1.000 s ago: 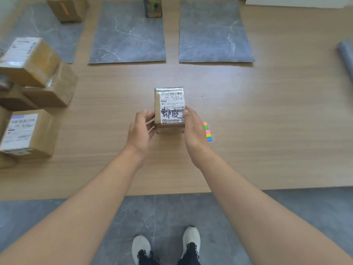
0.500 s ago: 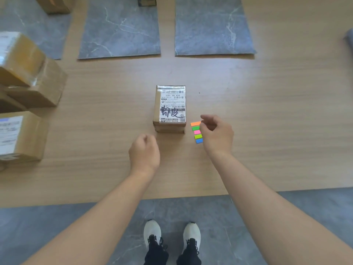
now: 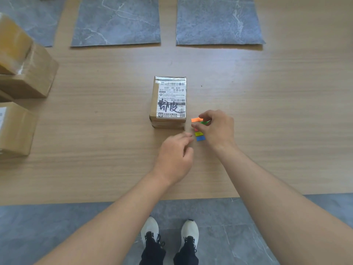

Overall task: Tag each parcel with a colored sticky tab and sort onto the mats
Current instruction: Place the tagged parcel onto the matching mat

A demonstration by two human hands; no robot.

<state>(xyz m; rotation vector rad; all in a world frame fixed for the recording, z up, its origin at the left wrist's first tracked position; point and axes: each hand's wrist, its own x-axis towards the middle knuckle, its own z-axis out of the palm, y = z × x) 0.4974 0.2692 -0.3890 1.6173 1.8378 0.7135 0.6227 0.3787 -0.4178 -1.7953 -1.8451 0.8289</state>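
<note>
Sticky tabs (image 3: 200,136) are being drawn from a coloured strip lying around the middle of the tabletop (image 3: 95,169), just right of the parcel to be tagged. Nearest the front edge, the left hand (image 3: 174,155) is seen loosely curled and holding nothing, its fingertips just beside the strip; contact with it cannot be made out. Just beyond, the right hand (image 3: 217,129) is curled over the strip, and a green tab (image 3: 205,122) appears to be pinched between its thumb and fingers, with an orange tab (image 3: 196,119) showing beside it. The parcel (image 3: 169,102) is stood upright on the tabletop, label up, with no tab seen on it. More parcels (image 3: 24,73) are piled at the left edge. Three grey mats (image 3: 116,22) are laid along the far edge.

The tagging step is judged to be in hand, with sorting not yet begun for this parcel. A clean peel of a single tab is called for next, the strip being held down if needed, before the tab is pressed onto the parcel.
</note>
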